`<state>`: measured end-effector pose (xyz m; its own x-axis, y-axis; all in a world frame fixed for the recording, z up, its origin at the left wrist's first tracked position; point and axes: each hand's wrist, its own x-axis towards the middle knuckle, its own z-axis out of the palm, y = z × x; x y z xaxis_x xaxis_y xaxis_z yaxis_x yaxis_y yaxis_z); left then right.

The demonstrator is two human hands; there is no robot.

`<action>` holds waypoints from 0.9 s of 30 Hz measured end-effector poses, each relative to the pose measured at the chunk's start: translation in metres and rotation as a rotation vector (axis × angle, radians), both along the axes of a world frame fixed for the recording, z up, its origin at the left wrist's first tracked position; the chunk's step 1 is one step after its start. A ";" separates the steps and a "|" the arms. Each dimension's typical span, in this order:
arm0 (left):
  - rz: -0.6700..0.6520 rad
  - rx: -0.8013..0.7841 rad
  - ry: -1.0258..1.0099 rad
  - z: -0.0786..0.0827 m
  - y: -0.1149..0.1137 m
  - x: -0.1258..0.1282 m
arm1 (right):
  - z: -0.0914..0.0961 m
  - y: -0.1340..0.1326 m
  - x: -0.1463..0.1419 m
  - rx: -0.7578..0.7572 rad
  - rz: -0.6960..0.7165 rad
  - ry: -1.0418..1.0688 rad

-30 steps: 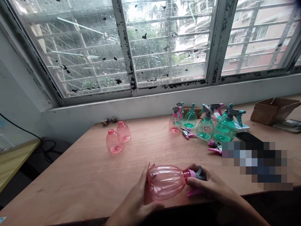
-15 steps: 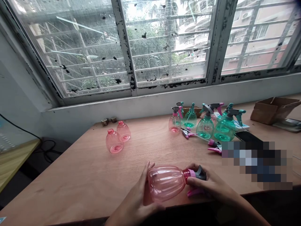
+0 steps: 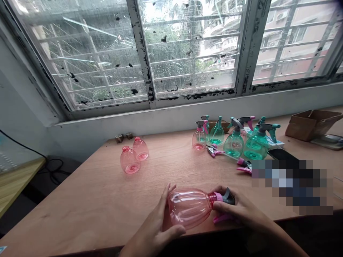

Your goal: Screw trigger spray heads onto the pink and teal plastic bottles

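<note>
A clear pink spray bottle (image 3: pixel 189 208) lies sideways above the near edge of the table, its base to the left. My left hand (image 3: pixel 155 223) cups the base, fingers behind and thumb along the near side. At the other end, my right hand (image 3: pixel 238 208) is closed around the pink collar (image 3: pixel 218 197) and grey spray head (image 3: pixel 227 197), thumb and fingers pinching the neck. A pink trigger (image 3: pixel 222 218) shows below that hand. Part of the spray head is hidden by my fingers.
Two pink bottles without heads (image 3: pixel 130 160) stand at the left. Several green spray bottles (image 3: pixel 255 146) and a pink one (image 3: pixel 199 139) stand at the back right. Loose spray heads (image 3: pixel 213 151), a black phone (image 3: pixel 284 156) and a cardboard box (image 3: pixel 308 126) lie nearby.
My left thumb has lifted a little and now rests higher against the near side of the bottle. The bottle and my right hand have hardly moved.
</note>
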<state>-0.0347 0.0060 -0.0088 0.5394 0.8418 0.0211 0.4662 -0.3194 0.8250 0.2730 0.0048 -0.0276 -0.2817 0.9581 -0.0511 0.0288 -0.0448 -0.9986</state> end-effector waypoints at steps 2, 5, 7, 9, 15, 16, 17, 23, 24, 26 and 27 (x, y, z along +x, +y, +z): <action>0.000 0.017 0.021 0.000 -0.001 0.002 | -0.002 0.001 -0.001 -0.012 -0.004 0.022; -0.003 0.054 0.034 -0.001 -0.001 0.004 | -0.004 0.002 -0.002 -0.015 -0.010 0.033; -0.003 0.059 0.024 -0.002 -0.001 0.004 | -0.002 0.001 -0.001 -0.017 -0.004 0.030; -0.010 0.050 -0.008 -0.002 0.000 0.004 | 0.000 0.000 0.000 -0.014 0.003 0.023; -0.007 0.010 -0.062 0.001 -0.001 0.000 | 0.001 -0.001 0.001 0.013 0.015 -0.010; -0.007 0.002 -0.042 0.001 -0.001 0.000 | 0.001 0.000 0.001 0.010 0.015 -0.012; -0.008 -0.004 -0.021 0.001 -0.001 0.000 | 0.001 0.000 0.001 0.011 0.012 -0.016; -0.018 0.052 0.018 -0.008 0.004 0.001 | 0.004 0.000 0.001 0.029 0.014 -0.022; -0.017 0.059 0.018 -0.010 0.005 0.002 | 0.004 0.000 0.001 0.030 0.015 -0.023; -0.015 0.061 0.012 -0.011 0.006 0.002 | 0.004 0.000 0.001 0.038 0.016 -0.029; -0.017 0.058 0.005 -0.011 0.006 0.002 | 0.003 0.000 0.001 0.039 0.019 -0.029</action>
